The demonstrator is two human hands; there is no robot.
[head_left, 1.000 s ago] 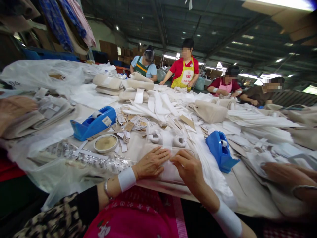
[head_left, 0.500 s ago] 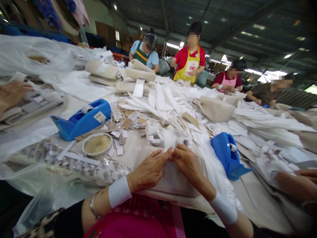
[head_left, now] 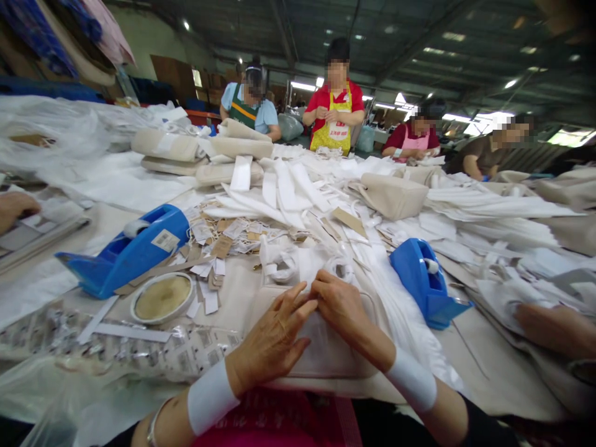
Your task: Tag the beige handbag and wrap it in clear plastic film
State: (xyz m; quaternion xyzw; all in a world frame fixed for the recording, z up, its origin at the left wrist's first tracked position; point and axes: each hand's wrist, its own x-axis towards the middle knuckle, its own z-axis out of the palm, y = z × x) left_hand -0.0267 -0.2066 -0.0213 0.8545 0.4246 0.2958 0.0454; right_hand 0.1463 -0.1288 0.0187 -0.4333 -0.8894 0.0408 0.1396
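A flat beige bag (head_left: pixel 316 366) lies before me, with white wrapping (head_left: pixel 282 268) rolled around what look like its handles at the far side. My left hand (head_left: pixel 272 335) rests over the bag's left part, its fingers stretched and thumb apart, with the fingertips close to my right hand. My right hand (head_left: pixel 342 310) is closed at the bag's top edge, fingertips pinched together beside the wrapping. Whatever those fingertips hold is hidden.
Blue tape dispensers stand on the left (head_left: pixel 128 248) and right (head_left: pixel 428 282). A round dish (head_left: pixel 162 298) of yellowish paste sits near loose hang tags (head_left: pixel 223 242). White strips (head_left: pixel 284 186) and folded beige bags (head_left: pixel 391 194) lie beyond. Co-workers' hands show at both edges; several people stand opposite.
My left hand has drawn slightly back from the right hand, its fingers more spread. My right hand stays pinched at the top edge. The view has shifted to the right.
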